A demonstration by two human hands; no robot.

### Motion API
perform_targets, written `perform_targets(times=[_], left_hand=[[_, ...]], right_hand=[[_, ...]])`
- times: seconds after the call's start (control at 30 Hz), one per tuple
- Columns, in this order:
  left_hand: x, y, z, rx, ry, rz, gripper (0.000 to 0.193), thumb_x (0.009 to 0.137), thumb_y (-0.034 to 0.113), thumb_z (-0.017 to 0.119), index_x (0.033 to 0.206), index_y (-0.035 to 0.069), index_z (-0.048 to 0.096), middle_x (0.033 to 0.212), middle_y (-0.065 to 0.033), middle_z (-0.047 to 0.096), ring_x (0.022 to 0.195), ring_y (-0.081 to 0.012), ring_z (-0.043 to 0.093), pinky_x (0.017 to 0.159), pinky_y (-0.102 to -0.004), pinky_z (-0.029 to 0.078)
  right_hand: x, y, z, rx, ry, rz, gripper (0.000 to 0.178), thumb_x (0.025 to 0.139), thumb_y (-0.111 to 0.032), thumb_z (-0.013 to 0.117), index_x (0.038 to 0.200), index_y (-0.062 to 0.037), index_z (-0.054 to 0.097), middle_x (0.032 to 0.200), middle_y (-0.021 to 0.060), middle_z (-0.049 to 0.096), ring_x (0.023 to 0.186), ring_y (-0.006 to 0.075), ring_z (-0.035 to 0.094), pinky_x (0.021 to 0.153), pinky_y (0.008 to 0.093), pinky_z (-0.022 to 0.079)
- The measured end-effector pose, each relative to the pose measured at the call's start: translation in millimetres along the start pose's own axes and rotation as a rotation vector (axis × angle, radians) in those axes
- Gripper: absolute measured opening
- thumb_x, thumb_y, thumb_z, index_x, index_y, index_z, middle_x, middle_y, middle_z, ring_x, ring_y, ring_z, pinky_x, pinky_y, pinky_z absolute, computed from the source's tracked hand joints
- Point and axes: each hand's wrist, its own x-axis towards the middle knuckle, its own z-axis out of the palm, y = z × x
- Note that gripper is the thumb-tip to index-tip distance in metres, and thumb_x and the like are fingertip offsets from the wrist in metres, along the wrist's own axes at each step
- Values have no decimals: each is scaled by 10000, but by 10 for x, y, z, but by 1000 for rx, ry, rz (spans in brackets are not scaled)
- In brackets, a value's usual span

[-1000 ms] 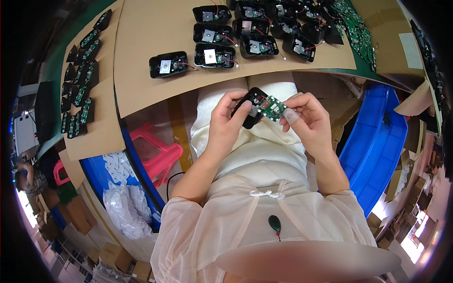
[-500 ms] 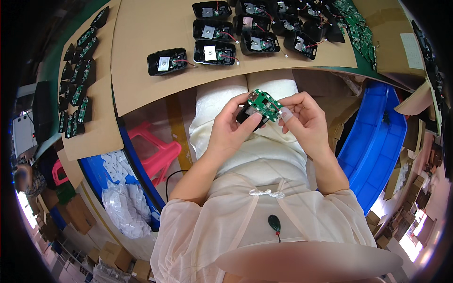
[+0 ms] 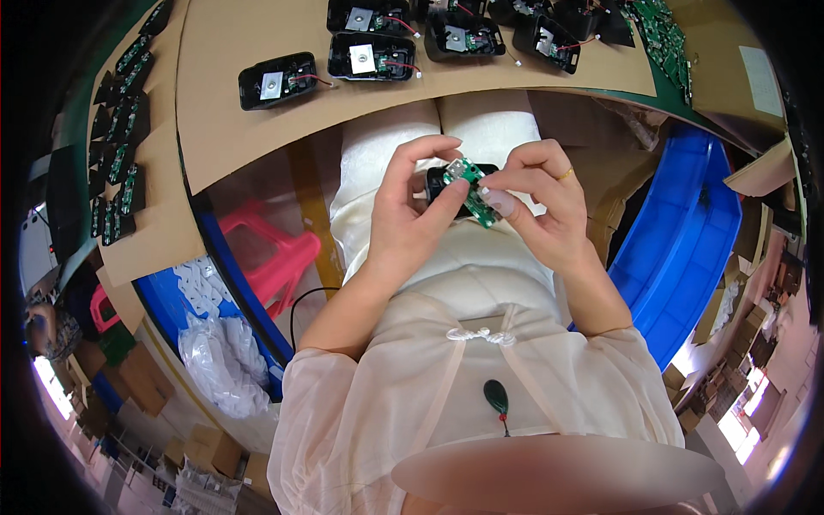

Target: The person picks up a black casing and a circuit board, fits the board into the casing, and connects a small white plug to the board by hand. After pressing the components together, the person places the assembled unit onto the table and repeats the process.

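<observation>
Above my lap, my left hand (image 3: 414, 210) is closed round a black plastic housing (image 3: 437, 183), its thumb pressed on a green circuit board (image 3: 480, 209). The board lies tilted over the housing, with a metal socket at its upper end. My right hand (image 3: 547, 196) pinches at the board's right edge, thumb and index finger close together. Its fingertips partly cover the board; whether a small wire or plug is between them is too small to make out. A light wrap covers part of the right thumb.
On the cardboard-covered table stand several black housings (image 3: 372, 58) with red wires. More boards in black parts (image 3: 124, 184) stand at left, and loose green boards (image 3: 657, 43) lie far right. Blue bins (image 3: 678, 249) flank me; a pink stool (image 3: 287, 257) stands left below the table.
The board has tilted more steeply over the housing, and my right fingers have moved in from its edge onto it. The whole view has shifted, with the table higher in the picture.
</observation>
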Motion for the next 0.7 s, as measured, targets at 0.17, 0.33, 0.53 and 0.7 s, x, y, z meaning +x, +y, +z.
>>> perform_targets(times=[0.17,0.33,0.53,0.7], left_hand=[[-55,53,-25,501,26,480,200,734,-48,590,914,38,603,1057,-111,499,755,-118,524,622,-207,420],[-36,23,30,525,35,605,132,724,-25,608,825,58,632,1009,-79,484,686,-122,525,569,-212,431],[-15,-3,-27,75,-118,186,121,761,-7,600,868,43,577,938,-44,510,684,-71,513,529,-208,442],[-41,92,34,-102,-16,-19,140,797,28,577,933,27,543,865,16,537,678,-23,487,514,-142,400]], right_hand=[[91,-115,-53,-291,-30,-95,143,626,-51,668,753,-70,603,737,36,514,675,190,491,532,288,400],[112,-161,-72,-373,-80,-145,134,632,-53,667,743,-77,597,729,27,521,679,195,496,549,296,404],[36,-77,8,-226,22,-133,183,617,-24,677,783,-55,607,741,44,536,678,199,502,557,289,400],[56,-57,-22,-98,27,-189,229,598,14,671,812,-34,606,757,65,545,663,205,501,553,286,401]])
